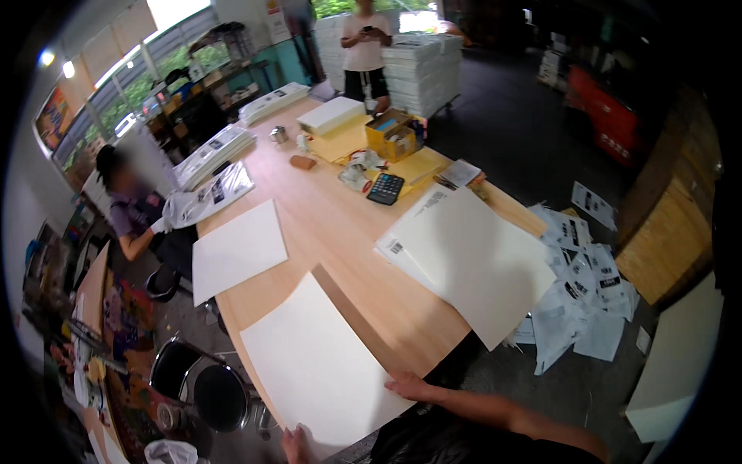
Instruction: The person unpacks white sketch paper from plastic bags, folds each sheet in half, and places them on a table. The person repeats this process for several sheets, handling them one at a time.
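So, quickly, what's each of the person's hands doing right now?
Left hand: holding the nearest white board at its near edge.
Right hand: holding the same board at its right edge.

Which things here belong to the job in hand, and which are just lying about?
Seem part of the job:
- the large white board, held at its edges by the left hand and right hand
- the table under it
- probably the flat white panel farther along

Seem just lying about:
- calculator
- yellow box
- round black stool
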Demonstrator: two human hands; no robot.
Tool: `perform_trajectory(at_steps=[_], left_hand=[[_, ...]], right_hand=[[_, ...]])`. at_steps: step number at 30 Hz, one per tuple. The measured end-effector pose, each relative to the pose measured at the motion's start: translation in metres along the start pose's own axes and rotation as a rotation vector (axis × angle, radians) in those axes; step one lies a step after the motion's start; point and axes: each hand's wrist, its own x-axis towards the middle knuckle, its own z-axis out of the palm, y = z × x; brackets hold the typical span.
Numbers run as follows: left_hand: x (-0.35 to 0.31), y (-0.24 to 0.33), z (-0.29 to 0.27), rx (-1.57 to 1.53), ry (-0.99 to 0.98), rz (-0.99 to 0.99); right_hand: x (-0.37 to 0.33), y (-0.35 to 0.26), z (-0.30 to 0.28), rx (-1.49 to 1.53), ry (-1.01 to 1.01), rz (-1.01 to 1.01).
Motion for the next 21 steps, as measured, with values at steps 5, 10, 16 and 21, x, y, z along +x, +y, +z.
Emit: perform_trajectory(at_steps=[5,10,16,21], left_hand=[[0.008,0.059,0.129,-0.482,-0.322,0.180],[-0.050,0.169,0.295,-0.608,-0.649,0.042],[-0.117,0.200,0.448,-0.253,-0.855,0.089],[-0.139,0.160,0.497,0.314,-0.540,0.292]], right_hand=[[-0.024,0.022,-0.099,0.008,0.394,0.066],[-0.079,0.061,-0.284,0.010,0.635,0.173],[-0.120,0.152,-0.449,-0.196,0.600,0.337],[-0.114,0.260,-0.459,-0.373,0.574,0.407]])
